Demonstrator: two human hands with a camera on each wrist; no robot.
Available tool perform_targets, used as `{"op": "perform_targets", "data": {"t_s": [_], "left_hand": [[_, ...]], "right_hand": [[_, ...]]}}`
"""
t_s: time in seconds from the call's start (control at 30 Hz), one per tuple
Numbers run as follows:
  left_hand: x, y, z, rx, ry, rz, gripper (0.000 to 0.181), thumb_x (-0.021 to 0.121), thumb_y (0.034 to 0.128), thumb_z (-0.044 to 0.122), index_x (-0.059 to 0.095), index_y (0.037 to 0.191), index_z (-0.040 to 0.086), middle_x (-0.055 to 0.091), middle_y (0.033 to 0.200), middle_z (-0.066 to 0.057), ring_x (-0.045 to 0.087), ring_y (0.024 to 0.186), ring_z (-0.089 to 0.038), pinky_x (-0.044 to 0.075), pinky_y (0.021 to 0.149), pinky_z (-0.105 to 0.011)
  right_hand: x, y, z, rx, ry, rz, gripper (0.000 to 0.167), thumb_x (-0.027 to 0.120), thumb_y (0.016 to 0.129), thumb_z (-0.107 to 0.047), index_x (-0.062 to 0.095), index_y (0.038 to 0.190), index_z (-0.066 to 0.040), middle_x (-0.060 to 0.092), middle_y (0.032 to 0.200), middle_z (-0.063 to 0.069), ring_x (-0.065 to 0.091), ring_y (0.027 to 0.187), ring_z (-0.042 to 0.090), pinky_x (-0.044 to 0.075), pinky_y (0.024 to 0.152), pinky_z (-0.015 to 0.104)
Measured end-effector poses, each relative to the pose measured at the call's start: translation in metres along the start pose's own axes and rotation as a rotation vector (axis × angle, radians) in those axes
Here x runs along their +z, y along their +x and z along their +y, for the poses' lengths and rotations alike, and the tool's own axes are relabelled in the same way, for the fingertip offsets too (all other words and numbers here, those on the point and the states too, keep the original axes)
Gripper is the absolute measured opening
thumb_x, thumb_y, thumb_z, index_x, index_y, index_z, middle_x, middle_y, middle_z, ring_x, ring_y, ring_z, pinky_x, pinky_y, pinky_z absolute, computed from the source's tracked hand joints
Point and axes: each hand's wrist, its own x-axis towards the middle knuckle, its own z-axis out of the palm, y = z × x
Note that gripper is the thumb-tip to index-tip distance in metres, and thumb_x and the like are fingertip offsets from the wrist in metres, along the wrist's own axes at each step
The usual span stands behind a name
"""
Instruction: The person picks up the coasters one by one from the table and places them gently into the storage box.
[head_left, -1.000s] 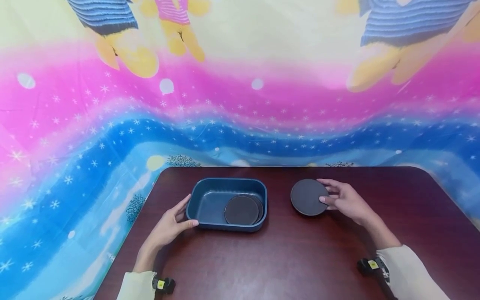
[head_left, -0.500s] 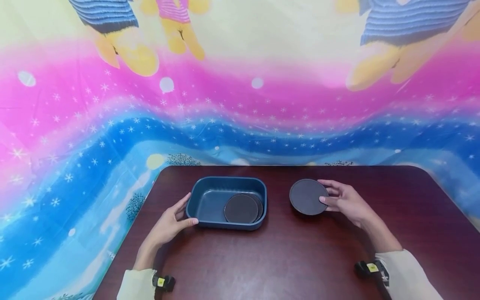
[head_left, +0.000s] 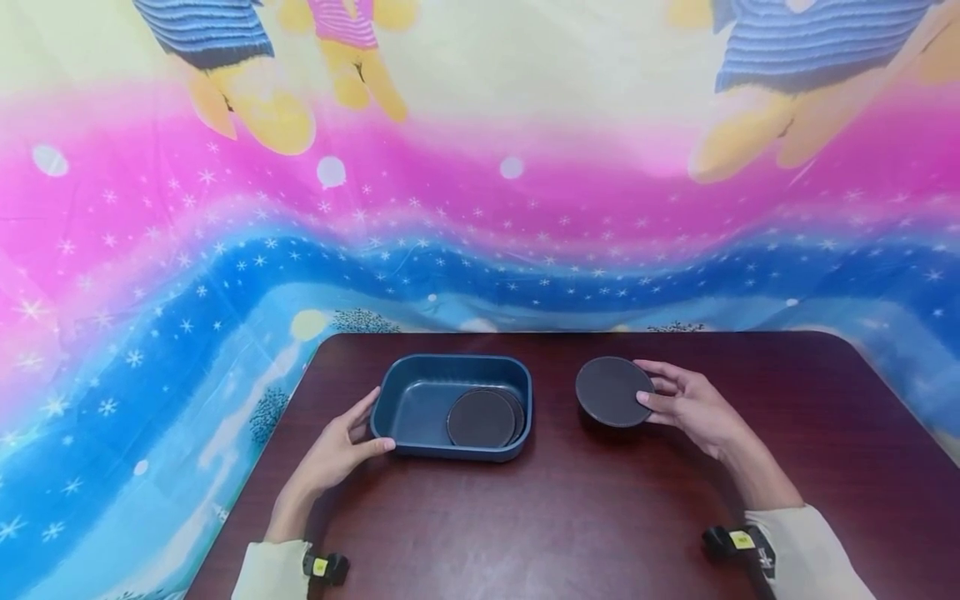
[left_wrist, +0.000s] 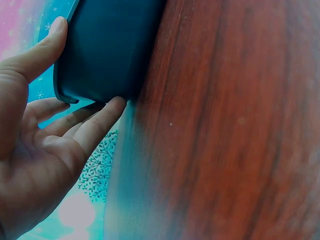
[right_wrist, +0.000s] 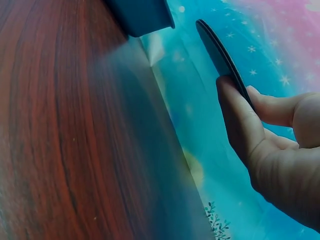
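Note:
A dark blue rectangular box (head_left: 408, 417) with rounded corners sits on the table, open at the top. My left hand (head_left: 337, 446) holds its left end, thumb at the front side and fingers at the left side; the left wrist view shows the thumb and fingers against the box wall (left_wrist: 110, 50). Inside, toward the right end, round dark brown coasters (head_left: 482, 419) overlap. To the right of the box, my right hand (head_left: 690, 404) pinches another round dark brown coaster (head_left: 611, 392) by its right edge, just above the table. In the right wrist view this coaster (right_wrist: 220, 52) appears nearly edge-on.
The dark red-brown wooden table (head_left: 495, 533) has rounded far corners. Behind it hangs a colourful printed cloth (head_left: 450, 217) with pink and blue bands. A small black device with a yellow label (head_left: 322, 567) is strapped to each wrist.
The coaster in my right hand has come slightly up and left, with a shadow showing under it. My left hand and the box have stayed in place.

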Motion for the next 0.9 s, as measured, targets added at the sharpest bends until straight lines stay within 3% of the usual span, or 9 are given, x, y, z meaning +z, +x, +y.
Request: {"op": "perform_targets", "data": {"t_s": [0.43,0.9], "left_hand": [[-0.001,0.000,0.001,-0.005,0.006,0.001,0.095,0.082,0.0978,0.027,0.024,0.173,0.015,0.039,0.171,-0.024,0.048,0.151,-0.047,0.057,0.110,-0.048],[0.000,0.000,0.001,-0.009,-0.002,0.000,0.095,0.081,0.0981,0.026,0.024,0.173,0.016,0.039,0.171,-0.024,0.050,0.151,-0.046,0.059,0.108,-0.046]], "right_hand": [[0.006,-0.003,-0.009,0.000,0.047,0.002,0.076,0.068,0.106,-0.012,0.027,0.168,0.002,0.071,0.121,-0.011,0.078,0.098,0.009,0.065,0.087,0.026],[0.017,-0.002,-0.010,-0.002,0.055,0.002,0.074,0.068,0.107,-0.013,0.029,0.168,0.000,0.070,0.126,-0.004,0.078,0.100,0.009,0.065,0.089,0.027]]}}
